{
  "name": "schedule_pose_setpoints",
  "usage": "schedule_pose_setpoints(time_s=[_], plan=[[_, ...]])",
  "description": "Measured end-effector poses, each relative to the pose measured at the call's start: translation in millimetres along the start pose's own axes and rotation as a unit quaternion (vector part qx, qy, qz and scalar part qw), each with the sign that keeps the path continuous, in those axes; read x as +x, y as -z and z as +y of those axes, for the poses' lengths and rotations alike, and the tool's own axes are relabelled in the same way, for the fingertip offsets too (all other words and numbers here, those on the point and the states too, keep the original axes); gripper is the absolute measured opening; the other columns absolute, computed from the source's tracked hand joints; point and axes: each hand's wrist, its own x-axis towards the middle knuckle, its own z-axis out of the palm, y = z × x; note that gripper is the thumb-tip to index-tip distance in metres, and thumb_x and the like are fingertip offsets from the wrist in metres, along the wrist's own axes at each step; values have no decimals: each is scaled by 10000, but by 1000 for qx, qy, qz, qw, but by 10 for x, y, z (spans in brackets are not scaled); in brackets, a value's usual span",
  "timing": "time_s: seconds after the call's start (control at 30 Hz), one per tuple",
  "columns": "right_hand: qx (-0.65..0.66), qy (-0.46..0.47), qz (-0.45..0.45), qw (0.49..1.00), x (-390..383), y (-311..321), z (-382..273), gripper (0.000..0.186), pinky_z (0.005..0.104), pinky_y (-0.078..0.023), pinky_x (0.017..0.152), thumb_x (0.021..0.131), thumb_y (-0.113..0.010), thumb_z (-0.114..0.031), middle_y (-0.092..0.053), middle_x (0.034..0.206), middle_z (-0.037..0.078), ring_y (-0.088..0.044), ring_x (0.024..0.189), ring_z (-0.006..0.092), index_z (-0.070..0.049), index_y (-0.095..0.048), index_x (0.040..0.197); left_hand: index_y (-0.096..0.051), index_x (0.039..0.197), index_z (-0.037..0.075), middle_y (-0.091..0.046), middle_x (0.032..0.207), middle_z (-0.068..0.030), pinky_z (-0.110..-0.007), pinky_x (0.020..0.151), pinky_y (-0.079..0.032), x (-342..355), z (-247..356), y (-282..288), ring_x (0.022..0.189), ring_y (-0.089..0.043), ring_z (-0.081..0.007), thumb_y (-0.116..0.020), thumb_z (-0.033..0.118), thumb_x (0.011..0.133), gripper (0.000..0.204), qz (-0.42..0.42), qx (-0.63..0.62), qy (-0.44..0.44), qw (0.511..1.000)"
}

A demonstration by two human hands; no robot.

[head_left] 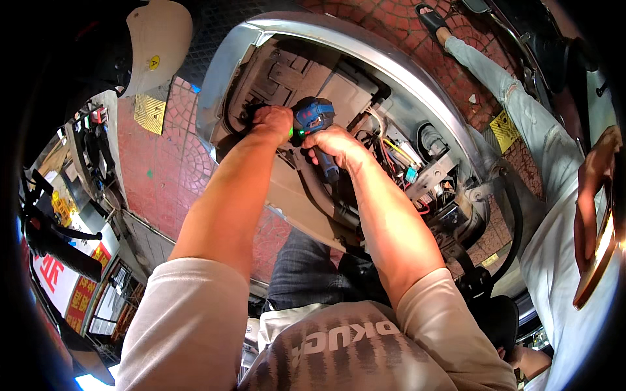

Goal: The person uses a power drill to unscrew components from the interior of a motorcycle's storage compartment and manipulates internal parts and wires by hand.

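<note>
Head view: wires (399,150), tube (317,192) near blue power tool (314,115) in right fingers (317,138).

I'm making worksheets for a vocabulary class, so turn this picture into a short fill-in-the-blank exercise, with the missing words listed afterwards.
1. The right hand grips a power tool coloured black and ____.
2. In the picture, the left hand is on the ____ side of the power tool.
3. The paving at the left is mostly ____ in colour.
4. The cream panel at the upper left bears a sticker that is mainly ____.

Missing words: blue; left; red; yellow.
</note>
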Motion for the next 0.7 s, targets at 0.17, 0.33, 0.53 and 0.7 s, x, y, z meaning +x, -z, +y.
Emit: schedule_pose_setpoints(time_s=[0.17, 0.33, 0.53, 0.7], plan=[[-59, 25, 29, 998, -158, -13, -161, 97, 331, -514, 545, 797, -763, -29, -672, 717, 94, -643, 595, 192, 28, -686, 814, -724, 1185, 21, -718, 1214, -221, -453, 955, -570, -82, -2, 187, 1125, -704, -375, -775, 282, 839, 437, -3, -56, 4, 998], [-82, 32, 68, 994, -461, -83, -353, 114, 337, -510, 553, 811, -770, -45, -672, 726, 102, -636, 590, 197, 23, -695, 863, -701, 1127, 20, -736, 1126, -208, -473, 919, -575, -218, -12, 282, 1057, -711, -396, -758, 306, 843, 407, 54, -108, -14, 993], [13, 87, 83, 993, -1257, 6, -188, 161, 348, -504, 552, 849, -767, -72, -663, 732, 93, -619, 577, 196, 0, -678, 963, -635, 1110, 47, -744, 1028, -165, -462, 856, -570, -875, 99, 756, 1007, -709, -356, -715, 307, 894, 347, 158, -51, -160, 973], [90, 158, 10, 983, -2355, 105, -23, 189, 322, -522, 546, 869, -767, -99, -662, 751, 73, -637, 595, 181, -17, -667, 1006, -591, 1001, 53, -682, 921, -126, -469, 808, -536, -1724, 5, 1105, 948, -655, -345, -735, 294, 879, 306, 302, -119, -356, 876]])
